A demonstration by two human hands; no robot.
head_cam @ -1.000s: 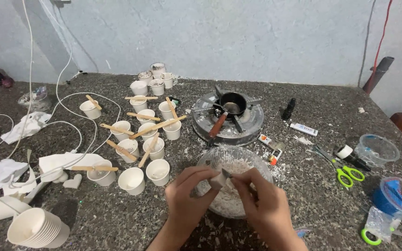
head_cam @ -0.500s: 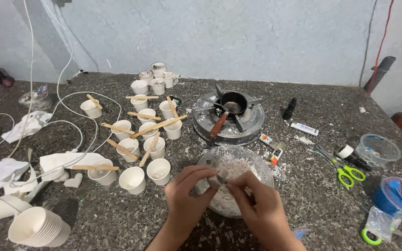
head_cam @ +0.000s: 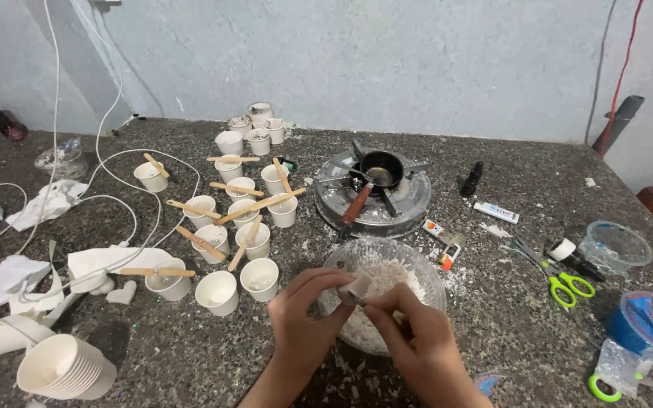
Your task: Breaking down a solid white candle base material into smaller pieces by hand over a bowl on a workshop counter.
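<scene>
White wax chunk (head_cam: 357, 285) now sits pinched between the left hand (head_cam: 304, 313) and right hand (head_cam: 410, 332), lifted just above the clear bowl (head_cam: 425, 276) of white flakes. A moment ago both hands were lower in the bowl. Speckled stone counter (head_cam: 508, 317), paper cups (head_cam: 217, 291), small stove (head_cam: 376, 193), pale blue wall.

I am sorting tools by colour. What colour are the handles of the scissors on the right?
Bright green, on the scissors, seen best in the head view.
</scene>
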